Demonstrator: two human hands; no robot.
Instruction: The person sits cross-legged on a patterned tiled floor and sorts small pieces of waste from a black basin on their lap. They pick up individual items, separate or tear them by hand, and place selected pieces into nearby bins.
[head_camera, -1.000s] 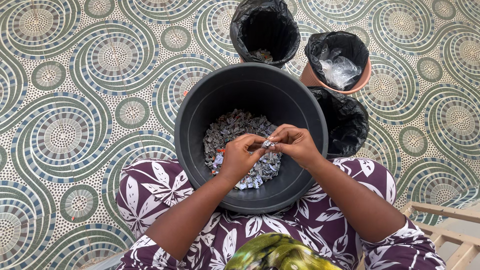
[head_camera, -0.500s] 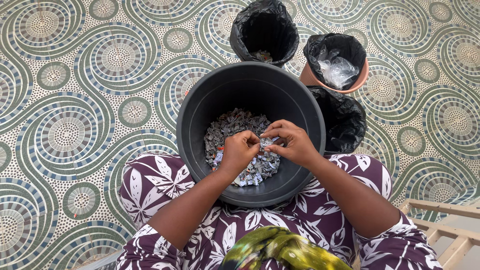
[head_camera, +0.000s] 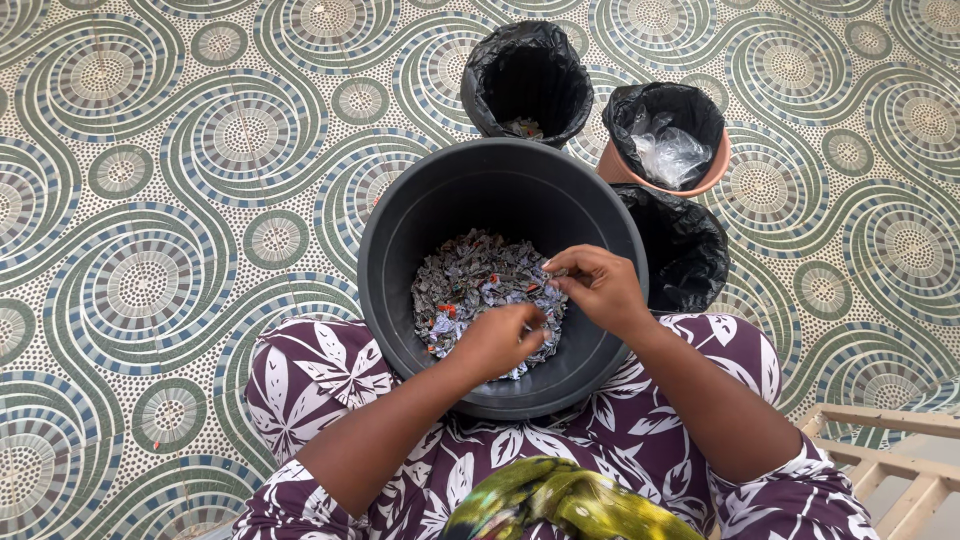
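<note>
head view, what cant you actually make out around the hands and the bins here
- Head view: what the left hand fingers grip, if anything; they curl down into the scraps.
- The small piece pinched by the right hand: too small to identify.
- Nearest lined bin: inside too dark.
- Far lined bin: contents mostly in shadow.
- Wooden frame: cut off by the right edge.
</note>
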